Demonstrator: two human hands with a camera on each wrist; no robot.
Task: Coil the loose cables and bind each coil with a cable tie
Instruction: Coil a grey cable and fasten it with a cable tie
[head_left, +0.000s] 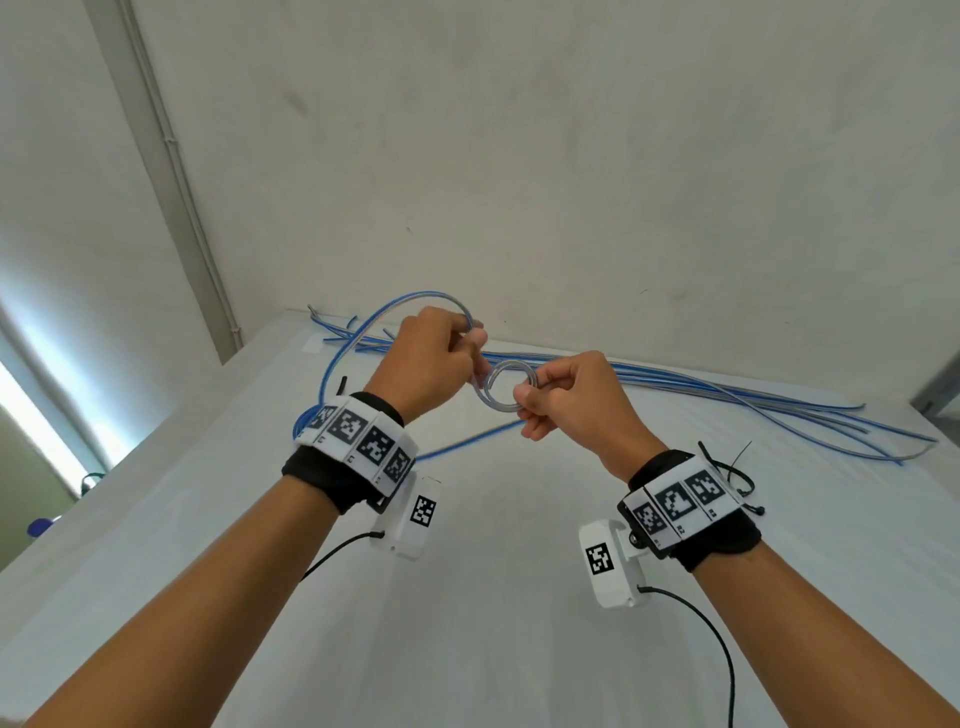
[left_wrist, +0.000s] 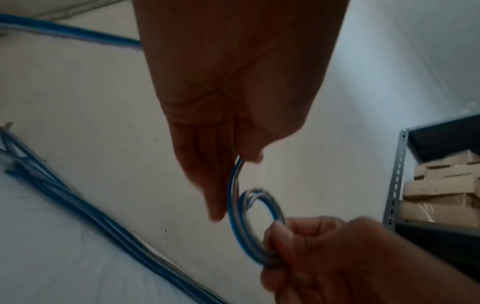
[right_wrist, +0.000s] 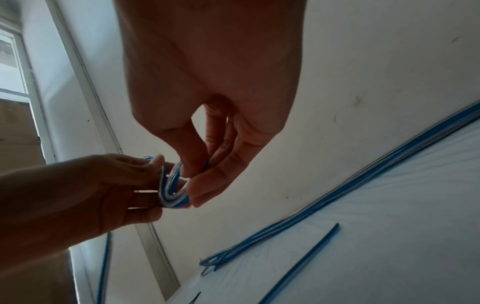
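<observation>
Both hands pinch small cable coil (head_left: 506, 387) — mid-air

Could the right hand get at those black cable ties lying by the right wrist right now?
Probably not yet. The right hand is pinching the small coil that the left hand is winding. The cable ties lie on the table with nothing over them, but reaching them means letting go.
</observation>
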